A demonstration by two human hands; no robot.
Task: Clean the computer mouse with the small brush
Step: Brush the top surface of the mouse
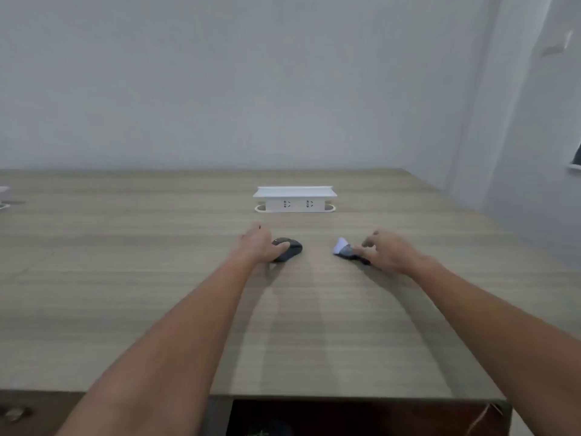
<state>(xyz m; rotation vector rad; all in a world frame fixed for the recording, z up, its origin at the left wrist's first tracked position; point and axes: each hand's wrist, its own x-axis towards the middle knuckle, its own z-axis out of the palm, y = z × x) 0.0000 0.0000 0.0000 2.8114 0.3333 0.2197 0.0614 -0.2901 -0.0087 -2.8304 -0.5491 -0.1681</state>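
Observation:
A dark computer mouse (pixel 290 247) lies on the wooden table (pixel 157 294), a little in front of the white socket box. My left hand (pixel 259 245) rests on the mouse's left side, thumb across its top, gripping it. To the right lies a small brush (pixel 345 249) with white bristles at its far end and a dark handle. My right hand (pixel 388 251) is on the handle's near end, with thumb and fingers closing on it; the handle's end is hidden under the fingers. Both forearms stretch out over the table.
A white desktop socket box (pixel 295 200) stands behind the mouse. The table's right edge runs along a grey wall (pixel 518 184). At the far left edge sits part of a white object (pixel 3 196). The table's near edge is below my elbows.

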